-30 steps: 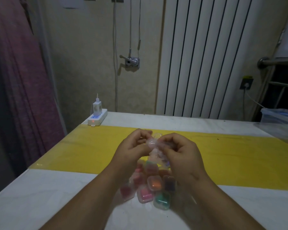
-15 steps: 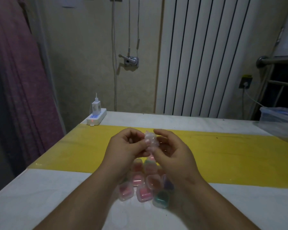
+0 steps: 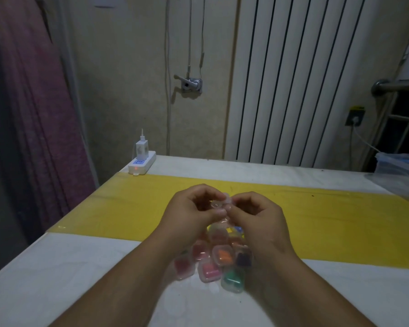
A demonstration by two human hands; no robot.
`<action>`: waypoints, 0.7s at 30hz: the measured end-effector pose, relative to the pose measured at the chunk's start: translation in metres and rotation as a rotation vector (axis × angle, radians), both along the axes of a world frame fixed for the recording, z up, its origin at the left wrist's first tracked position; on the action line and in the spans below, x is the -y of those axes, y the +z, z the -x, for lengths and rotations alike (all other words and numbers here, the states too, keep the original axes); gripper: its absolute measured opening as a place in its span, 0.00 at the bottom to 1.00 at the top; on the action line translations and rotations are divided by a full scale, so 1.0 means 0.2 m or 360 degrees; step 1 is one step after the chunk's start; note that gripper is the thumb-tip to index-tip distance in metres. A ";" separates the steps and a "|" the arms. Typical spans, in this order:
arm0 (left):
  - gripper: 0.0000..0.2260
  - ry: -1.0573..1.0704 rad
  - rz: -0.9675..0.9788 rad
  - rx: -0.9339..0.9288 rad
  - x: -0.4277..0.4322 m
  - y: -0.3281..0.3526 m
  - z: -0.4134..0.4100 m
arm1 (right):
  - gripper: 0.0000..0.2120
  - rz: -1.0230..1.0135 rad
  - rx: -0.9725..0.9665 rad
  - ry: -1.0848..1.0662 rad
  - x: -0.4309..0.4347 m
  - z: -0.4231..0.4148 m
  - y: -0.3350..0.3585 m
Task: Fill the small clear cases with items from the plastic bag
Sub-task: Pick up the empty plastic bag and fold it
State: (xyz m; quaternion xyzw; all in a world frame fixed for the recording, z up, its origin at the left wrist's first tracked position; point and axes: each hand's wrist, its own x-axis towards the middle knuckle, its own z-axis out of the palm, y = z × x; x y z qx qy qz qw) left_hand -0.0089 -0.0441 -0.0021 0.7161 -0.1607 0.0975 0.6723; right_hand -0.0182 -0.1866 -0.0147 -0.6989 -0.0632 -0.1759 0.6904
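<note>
My left hand [image 3: 189,213] and my right hand [image 3: 257,217] meet above the table, and both pinch the gathered top of a clear plastic bag [image 3: 219,205] between their fingertips. The bag hangs down between my wrists. Its lower part rests on the table and bulges with several small clear cases: a red one [image 3: 183,266], a pink one [image 3: 208,272], an orange one [image 3: 222,254], a dark purple one [image 3: 243,258] and a green one [image 3: 232,279]. My hands hide the cases higher up in the bag.
The white table [image 3: 80,279] has a yellow strip [image 3: 340,223] across its middle. A white power strip [image 3: 142,162] with a charger plugged in lies at the far left corner. A clear lidded container [image 3: 401,166] sits at the far right edge.
My hands have dropped slightly and drawn closer at the bag's top. The pinched bundle between the fingertips looks smaller and tighter than before.
</note>
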 end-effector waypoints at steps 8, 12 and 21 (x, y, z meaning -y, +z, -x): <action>0.10 0.0451 0.0029 0.0002 -0.06 0.04 0.01 | 0.15 0.0294 0.0052 -0.0197 -0.01 0.06 -0.01; 0.10 0.0482 0.0107 -0.0007 -0.11 0.10 0.03 | 0.13 0.0643 0.0286 -0.0378 -0.01 0.08 0.02; 0.08 0.0499 0.0119 -0.0013 -0.16 0.18 0.06 | 0.11 0.0786 0.0465 -0.0336 -0.09 0.06 0.23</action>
